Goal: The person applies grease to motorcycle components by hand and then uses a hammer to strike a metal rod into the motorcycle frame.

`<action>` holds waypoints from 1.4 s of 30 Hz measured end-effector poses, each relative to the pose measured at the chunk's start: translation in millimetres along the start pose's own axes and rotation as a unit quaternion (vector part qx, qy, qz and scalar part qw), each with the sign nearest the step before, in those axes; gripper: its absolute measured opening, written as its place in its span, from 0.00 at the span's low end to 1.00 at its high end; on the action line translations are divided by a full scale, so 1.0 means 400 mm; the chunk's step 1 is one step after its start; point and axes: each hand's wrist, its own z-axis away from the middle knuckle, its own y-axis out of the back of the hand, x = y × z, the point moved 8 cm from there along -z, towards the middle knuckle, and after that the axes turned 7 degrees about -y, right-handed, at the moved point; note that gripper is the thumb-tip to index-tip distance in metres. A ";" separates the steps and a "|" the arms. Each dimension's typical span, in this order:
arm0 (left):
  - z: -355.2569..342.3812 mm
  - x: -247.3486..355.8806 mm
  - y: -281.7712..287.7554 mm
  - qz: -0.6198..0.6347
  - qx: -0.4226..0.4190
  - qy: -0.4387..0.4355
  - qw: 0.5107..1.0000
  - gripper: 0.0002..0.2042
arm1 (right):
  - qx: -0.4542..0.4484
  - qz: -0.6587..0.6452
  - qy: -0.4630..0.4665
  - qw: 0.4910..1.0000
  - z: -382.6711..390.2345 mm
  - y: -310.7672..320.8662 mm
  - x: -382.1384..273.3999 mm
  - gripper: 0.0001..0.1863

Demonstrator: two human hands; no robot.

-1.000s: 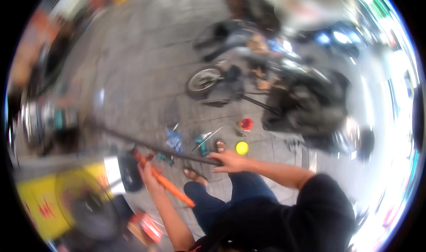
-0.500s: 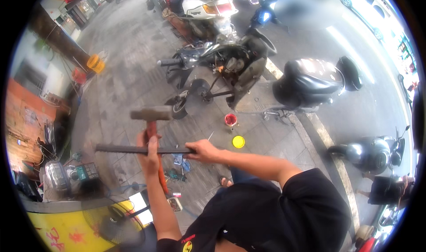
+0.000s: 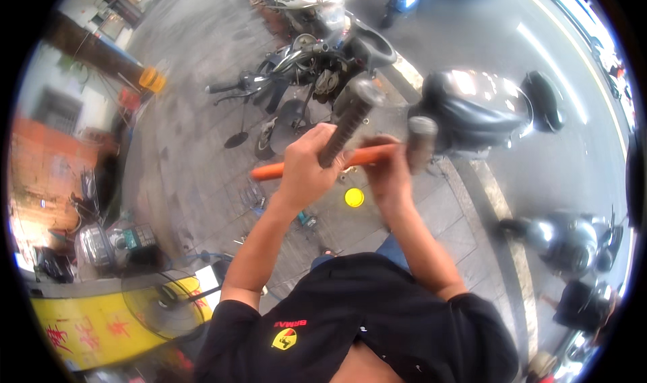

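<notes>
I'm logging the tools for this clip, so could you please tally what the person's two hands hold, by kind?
Dark ribbed metal rods: 1, gripped in the left hand, the rod pointing up and away.
Orange-handled hammers: 1, held in the right hand, the hammer lying crosswise with its grey head to the right.
Total: 2

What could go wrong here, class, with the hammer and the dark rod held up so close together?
1. The right hand grips the orange-handled hammer right beside the left hand on the dark rod; a swing might hit fingers.
2. The picture is motion-blurred, so a slipping tool might fall onto the parked scooter beyond.
</notes>
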 end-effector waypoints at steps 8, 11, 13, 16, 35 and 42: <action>-0.398 0.014 -0.073 0.324 0.150 0.122 0.926 0.13 | 0.321 0.026 0.156 0.934 -0.020 0.833 -0.643 0.09; -0.645 0.186 -0.164 0.234 0.109 -0.028 0.966 0.13 | 0.348 0.073 0.172 0.919 0.014 0.844 -0.770 0.09; -0.773 0.334 -0.246 0.141 0.021 -0.111 0.984 0.14 | 0.353 0.104 0.168 0.915 0.004 0.830 -0.820 0.08; -0.842 0.463 -0.331 -0.028 -0.112 -0.207 0.971 0.12 | 0.361 0.120 0.090 0.920 -0.061 0.763 -0.760 0.08; -0.963 0.106 -0.596 0.141 -0.122 -0.225 0.956 0.09 | 0.439 0.293 0.293 0.797 -0.360 0.666 -1.243 0.11; -1.019 -0.001 -0.663 0.094 -0.108 -0.177 0.974 0.09 | 0.359 0.388 0.288 0.799 -0.494 0.630 -1.330 0.14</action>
